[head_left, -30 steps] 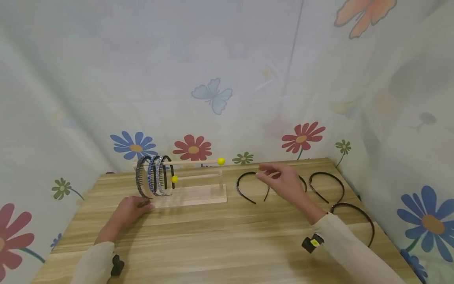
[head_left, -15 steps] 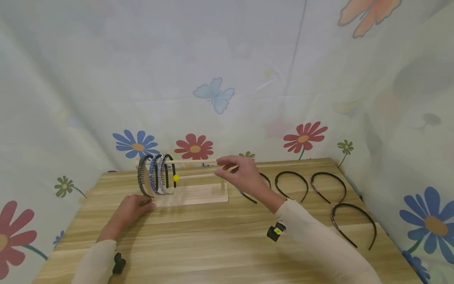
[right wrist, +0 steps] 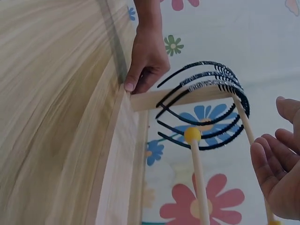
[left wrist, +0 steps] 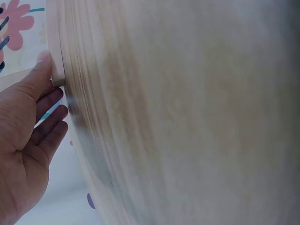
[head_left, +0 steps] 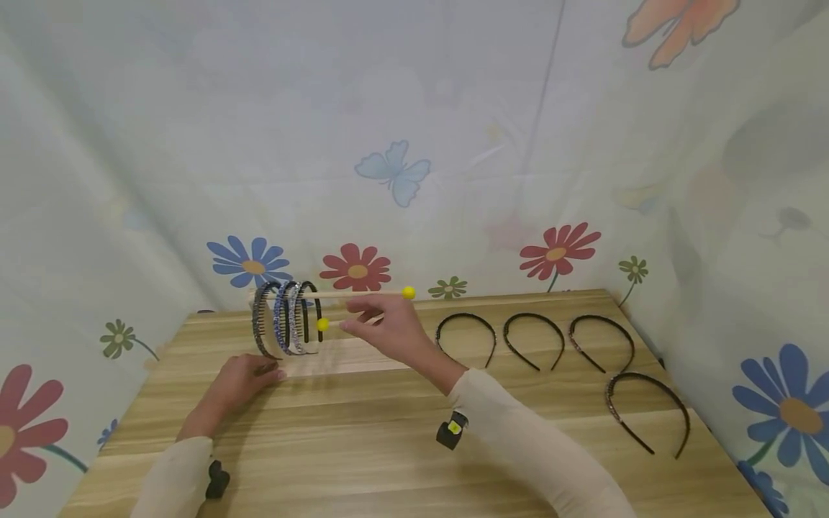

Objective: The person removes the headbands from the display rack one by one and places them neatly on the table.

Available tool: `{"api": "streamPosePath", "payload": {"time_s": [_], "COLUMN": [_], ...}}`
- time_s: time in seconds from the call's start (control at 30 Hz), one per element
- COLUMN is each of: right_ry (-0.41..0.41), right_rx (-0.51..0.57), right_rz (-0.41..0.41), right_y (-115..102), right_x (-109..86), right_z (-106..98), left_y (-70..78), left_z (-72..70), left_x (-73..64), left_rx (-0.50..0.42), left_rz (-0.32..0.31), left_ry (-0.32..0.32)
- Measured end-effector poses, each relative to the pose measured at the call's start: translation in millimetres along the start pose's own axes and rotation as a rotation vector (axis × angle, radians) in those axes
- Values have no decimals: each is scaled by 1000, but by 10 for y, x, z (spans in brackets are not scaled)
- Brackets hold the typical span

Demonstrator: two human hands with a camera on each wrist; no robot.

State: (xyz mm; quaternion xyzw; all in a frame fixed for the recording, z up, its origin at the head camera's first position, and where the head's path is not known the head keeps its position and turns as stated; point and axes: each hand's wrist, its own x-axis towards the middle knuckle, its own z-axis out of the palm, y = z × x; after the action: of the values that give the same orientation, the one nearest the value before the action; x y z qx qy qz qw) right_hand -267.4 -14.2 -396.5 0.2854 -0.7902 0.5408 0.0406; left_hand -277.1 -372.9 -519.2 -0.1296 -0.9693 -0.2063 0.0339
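On the desk [head_left: 363,446], left grip [head_left: 239,383] pinches the rack's base [right wrist: 124,159]; right grip [head_left: 388,329] is spread by its rods [head_left: 333,294], near 3 hung headbands [head_left: 280,324].

A pale printed cloth [head_left: 272,129] hangs behind the wood-grained tabletop [head_left: 350,460] and down both its sides. A light-blue butterfly [head_left: 406,176] floats mid-wall, an orange butterfly [head_left: 686,18] sits high to the right, and low down bloom a red daisy [head_left: 555,253], a blue daisy [head_left: 252,266] and a small green flower [head_left: 448,288].

Three bands [head_left: 277,316] hang left on the rack [head_left: 350,357]; four loose bands [head_left: 532,314] lie right of it on the table [head_left: 363,446], one frontmost.
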Motion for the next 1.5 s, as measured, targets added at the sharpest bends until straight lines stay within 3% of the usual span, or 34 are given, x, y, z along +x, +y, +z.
{"api": "streamPosePath", "payload": {"time_s": [0.37, 0.63, 1.13, 1.5], "right_ry": [-6, -38, -61, -49], "right_rx": [52, 81, 110, 94], "right_rz": [29, 44, 68, 90], "right_y": [14, 91, 110, 72], "right_x": [207, 283, 332, 349], "right_z": [468, 697, 878, 890], "left_y": [-8, -8, -5, -1], "left_z": [0, -2, 10, 2], "left_x": [-2, -6, -16, -14], "left_rx": [-3, -2, -7, -8], "left_rz": [18, 30, 34, 35], "left_ry": [24, 27, 47, 49]}}
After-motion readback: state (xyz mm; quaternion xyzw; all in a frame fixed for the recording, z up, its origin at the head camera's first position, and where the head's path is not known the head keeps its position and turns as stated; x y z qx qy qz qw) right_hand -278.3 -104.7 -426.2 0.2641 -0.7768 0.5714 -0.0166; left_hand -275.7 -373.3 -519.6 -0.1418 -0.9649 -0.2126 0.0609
